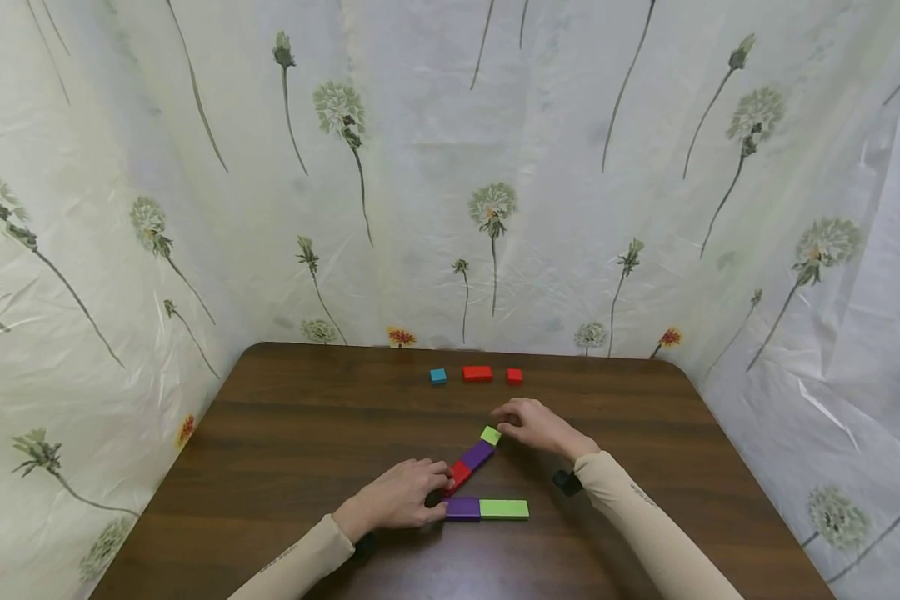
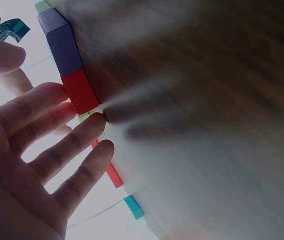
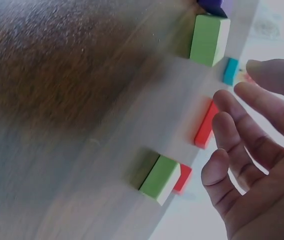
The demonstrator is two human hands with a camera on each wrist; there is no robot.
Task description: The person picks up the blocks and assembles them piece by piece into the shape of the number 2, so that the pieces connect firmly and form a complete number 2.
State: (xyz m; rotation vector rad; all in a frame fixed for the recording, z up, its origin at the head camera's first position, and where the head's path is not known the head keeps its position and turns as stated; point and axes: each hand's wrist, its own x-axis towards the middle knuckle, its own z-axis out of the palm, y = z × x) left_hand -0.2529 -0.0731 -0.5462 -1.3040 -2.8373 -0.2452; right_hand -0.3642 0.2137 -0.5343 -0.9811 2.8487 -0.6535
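Note:
My left hand (image 1: 401,493) is at the left ends of two block rows, fingers extended. In the left wrist view its fingertips are right at the red block (image 2: 80,91), beside a purple block (image 2: 64,50). The front row joins a purple block (image 1: 462,509) and a long light green block (image 1: 504,510). A slanted row runs from the red block (image 1: 458,477) through a purple block (image 1: 477,455) to a small green block (image 1: 491,435). My right hand (image 1: 538,423) hovers beside that green block, fingers loosely bent, nothing between them in the right wrist view.
Toward the back edge of the brown wooden table (image 1: 330,417) lie a small blue block (image 1: 438,377), a longer red block (image 1: 477,374) and a small red block (image 1: 514,377). A flower-patterned curtain (image 1: 420,167) surrounds the table's back and sides.

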